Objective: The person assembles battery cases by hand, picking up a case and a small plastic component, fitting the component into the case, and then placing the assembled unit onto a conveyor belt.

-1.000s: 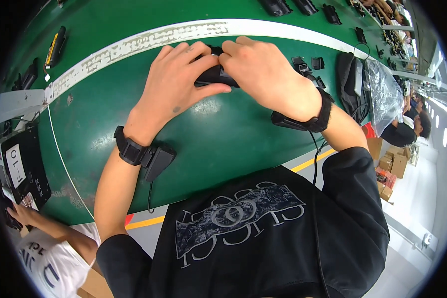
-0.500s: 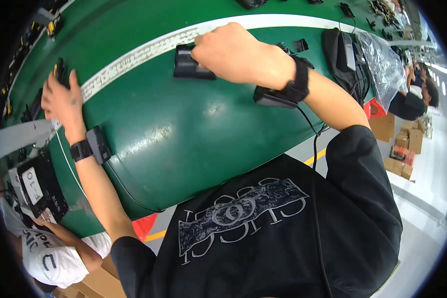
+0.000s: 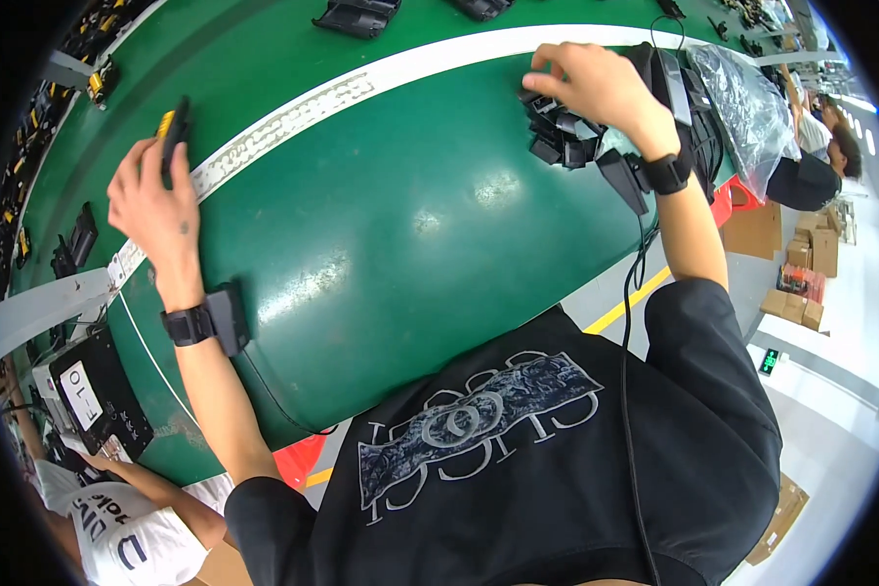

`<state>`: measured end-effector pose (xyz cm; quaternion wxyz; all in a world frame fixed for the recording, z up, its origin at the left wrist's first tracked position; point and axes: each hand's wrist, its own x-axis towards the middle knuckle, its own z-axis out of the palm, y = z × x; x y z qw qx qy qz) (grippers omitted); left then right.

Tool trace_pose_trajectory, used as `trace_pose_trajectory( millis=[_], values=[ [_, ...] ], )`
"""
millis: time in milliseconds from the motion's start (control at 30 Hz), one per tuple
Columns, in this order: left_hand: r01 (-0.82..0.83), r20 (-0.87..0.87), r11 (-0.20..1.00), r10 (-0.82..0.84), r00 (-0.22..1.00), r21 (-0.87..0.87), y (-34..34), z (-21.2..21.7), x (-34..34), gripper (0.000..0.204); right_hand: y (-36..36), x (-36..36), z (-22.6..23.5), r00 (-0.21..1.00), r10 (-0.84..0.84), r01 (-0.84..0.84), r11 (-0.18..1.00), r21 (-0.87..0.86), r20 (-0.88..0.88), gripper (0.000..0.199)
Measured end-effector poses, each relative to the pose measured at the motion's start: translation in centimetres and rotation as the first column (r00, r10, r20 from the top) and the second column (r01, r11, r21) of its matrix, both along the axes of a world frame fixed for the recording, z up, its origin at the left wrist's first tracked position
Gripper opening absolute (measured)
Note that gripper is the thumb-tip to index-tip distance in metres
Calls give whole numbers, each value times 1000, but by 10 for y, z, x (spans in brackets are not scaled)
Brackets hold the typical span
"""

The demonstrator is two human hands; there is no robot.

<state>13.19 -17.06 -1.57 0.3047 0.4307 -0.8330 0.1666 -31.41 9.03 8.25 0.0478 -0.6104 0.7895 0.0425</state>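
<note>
My left hand (image 3: 156,205) is at the left, by the white strip. Its thumb and fingers close on a slender black-and-yellow part (image 3: 174,137), which points away from me. My right hand (image 3: 601,90) hovers at the right over a pile of small black plastic parts (image 3: 563,137). Its fingers are bent, with a gap between thumb and forefinger, and I see nothing held there. Beyond the strip at the top lies a hollow black housing (image 3: 357,16), with another black housing (image 3: 484,8) to its right.
A white strip (image 3: 439,49) curves across the green table (image 3: 391,205). Clear plastic bags (image 3: 742,98) and a black bag with cables lie at the right. A grey metal bar (image 3: 54,308) crosses the left side. A person in a white shirt (image 3: 132,527) works at the lower left.
My right hand has moved right, off the black housing, to the pile of small parts. A housing now lies beyond the strip. My left hand has taken hold of the black-and-yellow part.
</note>
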Motion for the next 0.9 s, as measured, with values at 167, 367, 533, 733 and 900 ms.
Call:
trace_pose_trajectory(
  millis=[167, 367, 533, 733, 900],
  values=[
    [278, 28, 960, -279, 960, 35, 44, 15, -41, 25, 17, 13, -24, 1000, 15, -14, 998, -61, 16, 40],
    [550, -52, 828, -548, 835, 112, 72, 20, -60, 26, 12, 25, -23, 994, 54, -48, 997, -54, 99, 37],
    [602, -162, 752, -581, 798, 267, 75, 24, -61, 31, 11, 41, -21, 993, 99, -90, 988, -127, 67, 34],
    [656, -338, 654, -562, 755, 377, 76, 22, -61, 29, 13, 54, -17, 973, 111, -74, 980, -183, 203, 34],
    [658, -403, 649, -523, 751, 382, 77, 22, -64, 30, 10, 77, -14, 954, 121, -60, 973, -222, 275, 35]
  ],
)
